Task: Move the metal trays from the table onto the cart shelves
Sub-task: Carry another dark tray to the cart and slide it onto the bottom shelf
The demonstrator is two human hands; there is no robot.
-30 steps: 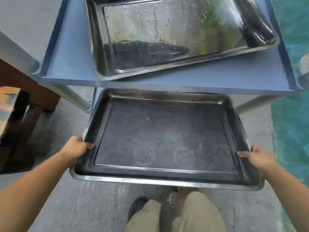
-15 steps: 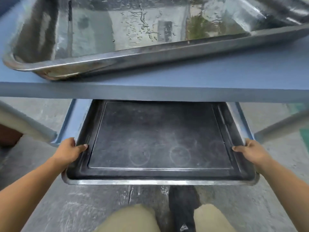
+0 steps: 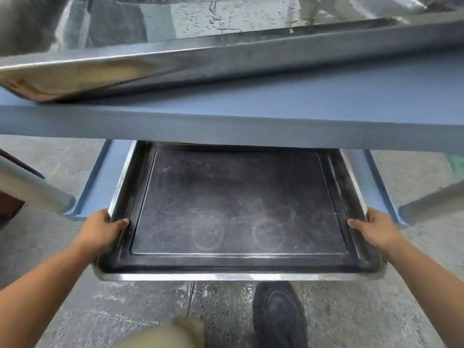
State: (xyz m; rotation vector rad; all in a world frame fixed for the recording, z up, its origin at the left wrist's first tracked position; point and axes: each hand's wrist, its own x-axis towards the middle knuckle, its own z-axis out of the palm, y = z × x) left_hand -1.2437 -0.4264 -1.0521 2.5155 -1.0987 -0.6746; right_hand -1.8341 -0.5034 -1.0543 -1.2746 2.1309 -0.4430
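Note:
A dark, scuffed metal tray (image 3: 236, 204) sits partway into the cart's lower blue shelf (image 3: 100, 182), its near edge sticking out past the shelf front. My left hand (image 3: 100, 228) grips the tray's left rim, thumb curled over the inside wall. My right hand (image 3: 374, 228) grips the right rim the same way. The tray's far end is hidden under the upper blue shelf (image 3: 276, 116). A shiny wet metal tray (image 3: 200, 54) lies on that upper shelf, filling the top of the view.
Grey cart legs (image 3: 32, 192) stand at the left and at the right (image 3: 431, 204). Below is bare concrete floor (image 3: 150, 310), with my black shoe (image 3: 278, 315) and a khaki knee near the tray's front edge.
The dark tray has slid further in under the upper shelf with both hands on it. My head has dropped lower and closer, so the upper tray looms larger.

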